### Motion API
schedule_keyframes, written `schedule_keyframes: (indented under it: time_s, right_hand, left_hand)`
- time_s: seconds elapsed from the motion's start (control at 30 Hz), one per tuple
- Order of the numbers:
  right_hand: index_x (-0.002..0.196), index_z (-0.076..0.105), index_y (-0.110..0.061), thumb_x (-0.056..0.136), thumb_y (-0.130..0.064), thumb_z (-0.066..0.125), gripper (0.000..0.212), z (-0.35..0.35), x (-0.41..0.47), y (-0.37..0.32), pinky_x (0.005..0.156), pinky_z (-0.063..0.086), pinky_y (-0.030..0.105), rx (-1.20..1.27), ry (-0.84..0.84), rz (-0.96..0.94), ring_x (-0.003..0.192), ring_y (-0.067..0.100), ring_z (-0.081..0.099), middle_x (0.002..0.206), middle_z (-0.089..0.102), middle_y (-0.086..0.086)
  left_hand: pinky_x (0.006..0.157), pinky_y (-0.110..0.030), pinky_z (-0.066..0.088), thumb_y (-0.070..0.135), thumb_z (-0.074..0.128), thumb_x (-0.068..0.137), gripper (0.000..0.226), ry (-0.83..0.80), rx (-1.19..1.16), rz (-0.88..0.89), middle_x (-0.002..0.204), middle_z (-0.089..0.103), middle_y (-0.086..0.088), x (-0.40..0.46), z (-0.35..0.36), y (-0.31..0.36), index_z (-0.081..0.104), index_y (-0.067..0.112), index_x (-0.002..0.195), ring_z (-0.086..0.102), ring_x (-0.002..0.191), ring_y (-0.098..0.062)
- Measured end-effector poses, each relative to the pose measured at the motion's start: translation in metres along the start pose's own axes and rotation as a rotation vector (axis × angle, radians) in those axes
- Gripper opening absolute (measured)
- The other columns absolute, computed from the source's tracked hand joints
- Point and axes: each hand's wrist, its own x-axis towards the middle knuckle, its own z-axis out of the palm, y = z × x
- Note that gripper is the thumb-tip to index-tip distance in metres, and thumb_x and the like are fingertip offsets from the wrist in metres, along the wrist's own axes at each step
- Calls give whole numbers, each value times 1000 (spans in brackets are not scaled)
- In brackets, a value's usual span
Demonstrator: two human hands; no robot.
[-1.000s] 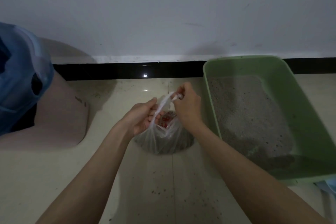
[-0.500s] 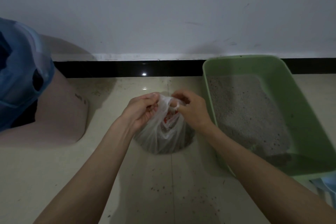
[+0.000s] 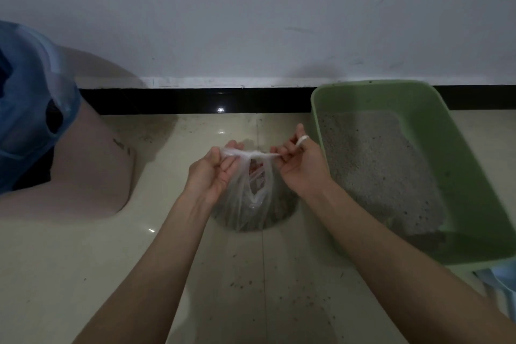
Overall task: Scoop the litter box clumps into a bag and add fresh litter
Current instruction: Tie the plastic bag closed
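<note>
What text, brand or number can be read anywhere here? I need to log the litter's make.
No text here can be read.
Pink bin: small dark marks on its side, too blurred to read.
Bag, gripped by the left hand and the right hand: red print shows through the plastic, not legible.
Litter box: no label in view.

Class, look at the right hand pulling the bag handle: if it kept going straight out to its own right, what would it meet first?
Probably the near wall of the green litter box. The right hand, pinching a handle of the plastic bag, sits just beside that wall, though its height relative to the rim is unclear.
</note>
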Motion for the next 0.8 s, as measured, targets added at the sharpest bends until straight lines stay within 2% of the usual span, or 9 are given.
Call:
schedule_keyframes:
  time_s: [0.07, 0.13, 0.17, 0.27, 0.43, 0.5, 0.57, 0.67, 0.8]
  right_hand:
    - [62, 38, -16, 100, -21, 35, 39, -3, 0, 0, 39, 31, 16, -69, 20, 45, 28, 8, 25, 33, 26, -6]
    - [62, 37, -15, 101, -23, 36, 40, -16, 1, -1, 36, 22, 14, -397, 51, -25, 27, 7, 22, 32, 23, -8]
    - [62, 37, -14, 100, -22, 39, 39, -26, 3, -2, 36, 23, 13, -573, 77, -75, 27, 7, 23, 31, 25, -8]
    - [64, 40, -11, 99, -20, 42, 37, -48, 5, -11, 34, 29, 13, -878, 161, -166, 25, 7, 27, 29, 29, -9]
    - [63, 40, -11, 100, -17, 41, 37, -54, 4, -22, 33, 28, 12, -954, 223, -166, 24, 7, 25, 29, 28, -7]
    - [64, 38, -12, 100, -14, 40, 36, -51, 1, -28, 33, 27, 13, -937, 233, -160, 25, 6, 24, 37, 27, -1]
    - [65, 38, -12, 100, -14, 40, 34, -46, -3, -36, 34, 27, 15, -893, 256, -160, 26, 6, 23, 47, 23, 3]
    - [65, 37, -13, 100, -17, 41, 35, -41, -2, -51, 35, 27, 17, -812, 237, -165, 27, 7, 23, 39, 24, -3]
    - [64, 34, -14, 99, -6, 31, 36, -52, -3, -52, 32, 25, 15, -725, 304, -50, 26, 7, 21, 36, 23, -7]
  left_hand:
    - [66, -31, 58, -5, 34, 94, 23, 99, -130, 19, 65, 65, -13, 3, -9, 4, 50, -1, 77, 67, 63, -20]
    - [42, -17, 50, -18, 29, 67, 29, 183, -163, 45, 37, 45, -3, 8, -25, 11, 35, 10, 62, 47, 32, -13]
    - [36, -12, 40, -14, 28, 57, 27, 224, -139, 49, 33, 37, 0, 9, -35, 15, 29, 12, 60, 36, 26, -12]
    - [34, -10, 27, -14, 25, 59, 28, 296, 23, 41, 33, 31, 2, 13, -62, 24, 26, 14, 60, 26, 26, -10]
    - [36, -8, 26, -8, 29, 52, 24, 340, 168, 41, 34, 27, 2, 16, -88, 26, 31, 12, 39, 26, 27, -10]
    - [36, -7, 26, -7, 29, 52, 24, 324, 196, 44, 34, 26, 3, 14, -89, 31, 31, 12, 38, 25, 27, -10]
    - [36, -9, 24, -8, 29, 55, 23, 267, 274, 74, 35, 25, 5, 10, -79, 38, 25, 14, 51, 25, 29, -8]
    - [38, -15, 20, -16, 19, 71, 38, 173, 378, 181, 39, 24, 7, 6, -72, 48, 20, 20, 57, 23, 33, -7]
    - [38, -14, 21, -15, 20, 77, 45, 217, 394, 165, 40, 25, 6, -3, -86, 36, 25, 18, 47, 24, 35, -8]
